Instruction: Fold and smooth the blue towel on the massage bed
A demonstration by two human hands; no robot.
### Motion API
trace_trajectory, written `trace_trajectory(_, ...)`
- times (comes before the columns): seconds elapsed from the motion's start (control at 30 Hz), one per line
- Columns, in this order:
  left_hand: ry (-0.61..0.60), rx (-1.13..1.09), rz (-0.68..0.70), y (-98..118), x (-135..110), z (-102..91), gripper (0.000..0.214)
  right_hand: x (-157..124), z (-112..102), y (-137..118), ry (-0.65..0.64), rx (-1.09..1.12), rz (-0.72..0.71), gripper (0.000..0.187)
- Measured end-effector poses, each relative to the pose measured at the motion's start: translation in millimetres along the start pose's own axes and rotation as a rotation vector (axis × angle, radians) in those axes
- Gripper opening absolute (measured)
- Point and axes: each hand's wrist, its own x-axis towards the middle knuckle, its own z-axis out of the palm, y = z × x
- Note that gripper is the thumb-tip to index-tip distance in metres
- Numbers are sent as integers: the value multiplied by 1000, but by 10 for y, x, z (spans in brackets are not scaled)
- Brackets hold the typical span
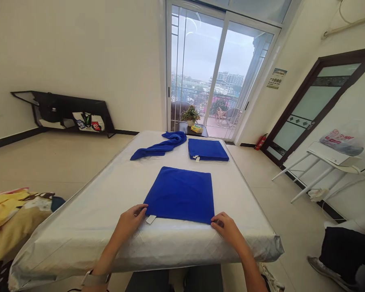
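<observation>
A blue cloth (pixel 181 194), folded into a flat square, lies near the front edge of the covered table. My left hand (pixel 133 217) pinches its near left corner, beside a small white tag (pixel 151 219). At the near right corner, the fingers of my right hand (pixel 225 227) are closed on the same cloth. Farther back on the right sits a neat stack of folded blue cloths (pixel 208 149) with white tags at its near edge. To the left of that stack, a crumpled blue cloth (pixel 162 145) lies loosely twisted.
A pale plastic cover (pixel 109 194) wraps the table. Yellow and brown fabric (pixel 15 215) is heaped at the left. On the right stand a white chair (pixel 337 158) bearing a plastic bag (pixel 342 140), and a person's dark-clothed leg (pixel 346 251). A potted plant (pixel 190 114) stands beyond the table.
</observation>
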Motion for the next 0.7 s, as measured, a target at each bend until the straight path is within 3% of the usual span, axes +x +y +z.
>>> trace_trajectory(0.2, 8, -290, -71, 147, -68, -167, 55, 101, -39, -48, -77, -91, 16, 15)
trace_trajectory(0.37, -13, -461, -83, 216, -186, -253, 56, -13, -61, -102, 6, -48, -20, 19)
trace_trajectory(0.5, -9, -412, 41, 218, -265, -280, 56, -116, -88, -142, 129, 133, -49, 25)
trace_trajectory(0.7, 128, -271, 72, 288, -423, -396, 48, -256, -83, -249, 209, 358, -85, 33)
